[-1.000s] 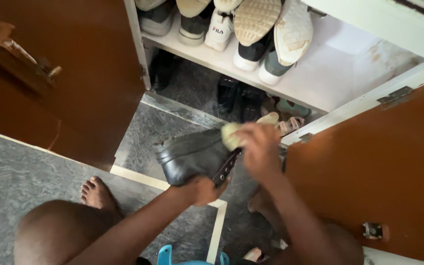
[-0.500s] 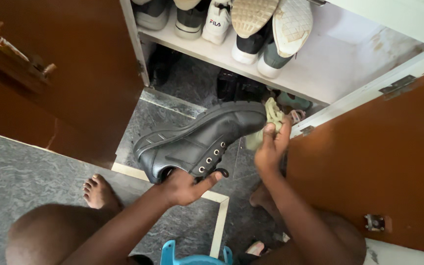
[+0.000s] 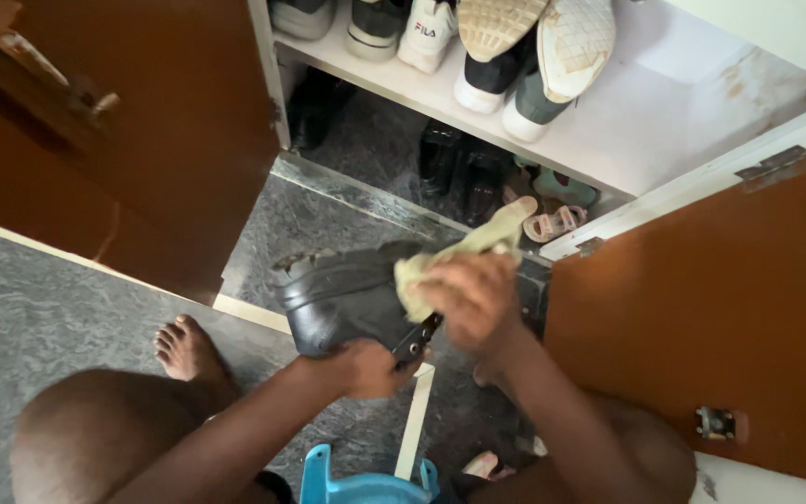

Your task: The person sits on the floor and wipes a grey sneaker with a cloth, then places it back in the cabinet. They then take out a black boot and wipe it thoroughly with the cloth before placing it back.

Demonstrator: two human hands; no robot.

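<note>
Shoe: black leather shoe [image 3: 342, 299] held in the air above the grey floor [image 3: 39, 317], in front of the open cupboard, sole side turned up and away, its long axis running roughly left to right.
Left hand: the left hand [image 3: 361, 366] grips the shoe from below at its near edge, by the lace eyelets; fingers clamped on the leather.
Right hand: the right hand [image 3: 473, 299] is pressed to the shoe's right end, fingers closed on a yellow-green cloth [image 3: 454, 257] (one tail of it sticks up toward the cupboard).
Key relation: the shoe lies to the left of the right hand's fingers and just above the left hand; both hands touch it, the right at the end, the left near the middle.
Cupboard: white shelf [image 3: 608, 140] carrying sneakers [image 3: 515, 56], several sole-up; dark shoes [image 3: 459, 173] and a pink sandal [image 3: 552, 224] underneath it.
Doors: brown doors stand open at each side, left door [image 3: 123, 140], right door [image 3: 701, 308].
Near the body: bare foot [image 3: 184, 350] on the floor at left; blue plastic stool [image 3: 366, 481] at the bottom edge.
</note>
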